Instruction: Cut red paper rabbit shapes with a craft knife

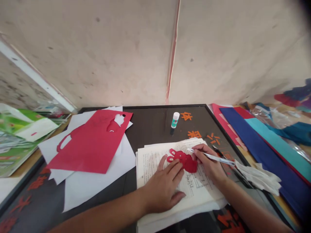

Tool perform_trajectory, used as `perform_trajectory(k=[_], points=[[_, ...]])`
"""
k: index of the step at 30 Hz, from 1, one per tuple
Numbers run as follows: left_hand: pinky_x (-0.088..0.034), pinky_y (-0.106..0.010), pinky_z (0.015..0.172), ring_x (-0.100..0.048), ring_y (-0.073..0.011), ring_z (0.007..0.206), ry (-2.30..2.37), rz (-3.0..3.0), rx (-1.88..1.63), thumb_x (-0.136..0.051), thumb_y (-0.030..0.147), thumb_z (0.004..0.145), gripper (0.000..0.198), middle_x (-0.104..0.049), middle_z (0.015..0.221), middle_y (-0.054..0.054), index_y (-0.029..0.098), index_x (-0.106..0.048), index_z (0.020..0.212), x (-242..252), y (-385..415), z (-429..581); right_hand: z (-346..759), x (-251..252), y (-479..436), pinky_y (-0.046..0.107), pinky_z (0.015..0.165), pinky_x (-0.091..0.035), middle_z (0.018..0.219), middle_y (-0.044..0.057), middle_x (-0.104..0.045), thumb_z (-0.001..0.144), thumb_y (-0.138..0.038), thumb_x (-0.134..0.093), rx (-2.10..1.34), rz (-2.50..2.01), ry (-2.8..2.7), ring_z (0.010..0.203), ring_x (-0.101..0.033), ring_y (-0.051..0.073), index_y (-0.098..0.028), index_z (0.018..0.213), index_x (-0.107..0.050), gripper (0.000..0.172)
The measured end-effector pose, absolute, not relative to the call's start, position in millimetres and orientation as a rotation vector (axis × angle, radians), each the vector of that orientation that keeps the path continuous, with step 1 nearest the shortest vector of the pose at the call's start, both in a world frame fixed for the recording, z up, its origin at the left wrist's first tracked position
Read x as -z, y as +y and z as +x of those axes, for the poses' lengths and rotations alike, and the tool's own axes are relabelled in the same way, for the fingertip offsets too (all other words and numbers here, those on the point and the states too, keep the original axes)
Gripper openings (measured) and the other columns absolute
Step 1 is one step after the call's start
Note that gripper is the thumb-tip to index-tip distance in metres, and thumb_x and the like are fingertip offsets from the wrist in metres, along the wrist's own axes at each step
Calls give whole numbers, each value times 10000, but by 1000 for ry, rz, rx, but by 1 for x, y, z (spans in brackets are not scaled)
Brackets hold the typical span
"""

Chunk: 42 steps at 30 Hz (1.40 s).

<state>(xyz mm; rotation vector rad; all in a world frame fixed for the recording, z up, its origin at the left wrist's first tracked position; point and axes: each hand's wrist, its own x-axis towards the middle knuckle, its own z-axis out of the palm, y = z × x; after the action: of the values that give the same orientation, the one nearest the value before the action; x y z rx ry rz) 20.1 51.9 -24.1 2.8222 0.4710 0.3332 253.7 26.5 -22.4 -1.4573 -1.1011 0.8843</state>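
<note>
Head view: the red cutout (184, 160) lies lengthwise between the hands on a paper stack (152, 171), left hand (162, 187) spread with fingertips on it, right hand (209, 163) gripping a pen (213, 157) at its right end.

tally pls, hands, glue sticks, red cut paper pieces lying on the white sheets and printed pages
Hands: 2 (left hand, right hand holding a pen)
Glue sticks: 1 (glue stick)
Red cut paper pieces: 2 (large cut sheet, small cut-out)
Total: 5
</note>
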Motion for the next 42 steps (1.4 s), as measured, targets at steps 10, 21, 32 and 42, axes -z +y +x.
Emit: perform_trajectory(k=[10, 21, 32, 42], points=[[-252, -568, 1088, -426, -382, 1288, 710, 2822, -275, -319, 609, 980, 725, -461, 1430, -216, 104, -324, 1500, 26, 45, 20, 247, 30, 20, 403, 834, -514, 952, 69, -752, 938, -367, -564, -454, -1716, -1455, 876, -692, 236, -248, 1092, -612, 200], [-19, -539, 1178, -359, -364, 1364, 756, 2889, -450, -430, 616, 942, 664, -470, 1436, -193, 105, -504, 1359, 30, 47, 19, 243, 25, 18, 334, 672, -550, 916, 66, -755, 936, -398, -558, -676, -1670, -1345, 789, -702, 222, -265, 1074, -647, 211], [-106, -559, 1169, -289, -391, 1425, 617, 3000, -569, -557, 500, 885, 765, -328, 1532, -235, 97, -321, 1492, 37, 51, 21, 241, 9, 33, 260, 557, -511, 745, 11, -693, 901, -373, -555, -896, -1491, -1017, 610, -603, 131, -225, 904, -604, 157], [-105, -596, 1172, -243, -391, 1437, 722, 2977, -453, -505, 582, 913, 727, -398, 1443, -250, 71, -381, 1414, 30, 46, 19, 248, 10, 21, 276, 553, -493, 687, 0, -651, 884, -351, -647, -814, -1397, -1199, 580, -577, 137, -227, 852, -646, 128]])
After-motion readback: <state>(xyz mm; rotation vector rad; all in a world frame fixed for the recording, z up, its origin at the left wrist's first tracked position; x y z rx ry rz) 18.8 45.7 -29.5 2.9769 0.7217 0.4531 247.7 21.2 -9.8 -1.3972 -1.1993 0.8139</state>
